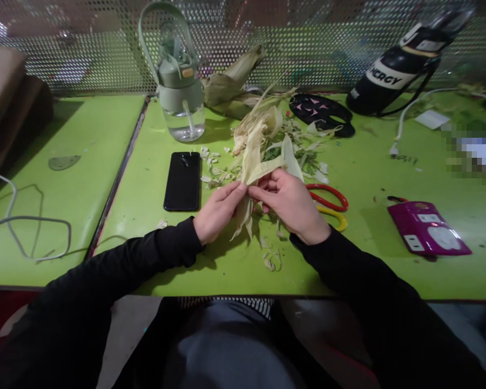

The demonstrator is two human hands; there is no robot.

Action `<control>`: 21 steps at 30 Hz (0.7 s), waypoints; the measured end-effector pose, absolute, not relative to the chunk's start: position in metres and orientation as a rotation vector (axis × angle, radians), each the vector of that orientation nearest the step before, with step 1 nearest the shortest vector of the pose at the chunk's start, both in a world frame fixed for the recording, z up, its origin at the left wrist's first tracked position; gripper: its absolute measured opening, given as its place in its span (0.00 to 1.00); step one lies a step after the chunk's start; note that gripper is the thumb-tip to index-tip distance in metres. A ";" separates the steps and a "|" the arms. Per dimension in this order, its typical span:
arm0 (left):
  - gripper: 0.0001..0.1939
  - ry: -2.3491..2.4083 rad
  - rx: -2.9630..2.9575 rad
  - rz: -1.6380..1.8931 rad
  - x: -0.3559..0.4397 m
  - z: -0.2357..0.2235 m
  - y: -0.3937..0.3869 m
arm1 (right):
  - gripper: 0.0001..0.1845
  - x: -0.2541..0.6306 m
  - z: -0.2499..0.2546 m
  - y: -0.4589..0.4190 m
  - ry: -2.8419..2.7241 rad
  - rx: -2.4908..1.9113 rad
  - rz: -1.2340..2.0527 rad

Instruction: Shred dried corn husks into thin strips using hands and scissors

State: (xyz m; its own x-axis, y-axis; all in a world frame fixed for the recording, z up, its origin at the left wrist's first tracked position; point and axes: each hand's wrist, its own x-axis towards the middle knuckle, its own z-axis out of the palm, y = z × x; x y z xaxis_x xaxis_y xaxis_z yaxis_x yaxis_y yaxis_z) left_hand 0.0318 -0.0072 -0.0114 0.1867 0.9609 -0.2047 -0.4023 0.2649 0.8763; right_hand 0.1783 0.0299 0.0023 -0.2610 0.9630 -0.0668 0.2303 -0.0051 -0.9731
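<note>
Holding a pale dry husk (256,154) just above the green worktop (227,273), in front of a loose heap of husks (269,121), probably to keep the folded strip in close view and steady between both hands. Pinched tight in the left hand (216,213), with the grip closed, thumb against bent fingers and no gap showing, perhaps to anchor the strip. Closed too in the right hand (297,205), thumb and fingers gathered around the same folded husk, near the left thumb. Set apart to the left, a phone (182,181), perhaps to leave room for small scraps (215,174). Just beside the right hand, a red looped handle (335,196) and a yellow one (335,217), seemingly within easy reach, with any blades hidden from sight
</note>
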 end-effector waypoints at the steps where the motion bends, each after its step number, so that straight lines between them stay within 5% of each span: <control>1: 0.09 0.882 0.801 1.106 0.032 -0.012 -0.007 | 0.16 0.178 0.003 0.030 -1.554 -1.266 1.319; 13: 0.10 0.834 0.858 1.068 0.035 -0.011 -0.003 | 0.14 0.178 0.006 0.028 -1.493 -1.256 1.414; 21: 0.14 0.943 0.596 1.092 0.035 -0.002 -0.003 | 0.20 0.184 0.021 0.026 -1.981 -1.463 0.922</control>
State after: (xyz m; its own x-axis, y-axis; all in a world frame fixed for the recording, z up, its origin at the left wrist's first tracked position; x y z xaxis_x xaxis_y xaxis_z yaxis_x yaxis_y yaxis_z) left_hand 0.0354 -0.0027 -0.0024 0.1537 0.9280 -0.3395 -0.4709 0.3708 0.8005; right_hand 0.1843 0.0258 0.0214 -0.2923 0.9563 0.0037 0.6130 0.1903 -0.7668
